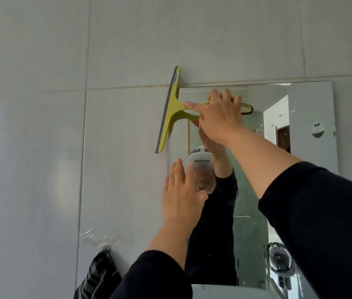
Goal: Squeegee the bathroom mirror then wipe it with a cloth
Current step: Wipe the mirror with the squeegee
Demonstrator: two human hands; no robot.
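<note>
A frameless mirror [313,104] hangs on the grey tiled wall. My right hand [220,117] grips the handle of a yellow-green squeegee [170,108]. Its grey blade stands nearly upright at the mirror's top left corner, reaching over the left edge onto the tile. My left hand [181,190] is flat with fingers together, pressed against the mirror's left edge lower down, holding nothing. Both forearms wear black sleeves. A dark checked cloth [99,275] hangs from a wall hook at the lower left.
A white basin rim [224,292] shows at the bottom. The mirror reflects a person with a headset, a small black fan [278,258], a doorway and a smiley sticker [318,130]. Water streaks [97,236] mark the tile above the hook.
</note>
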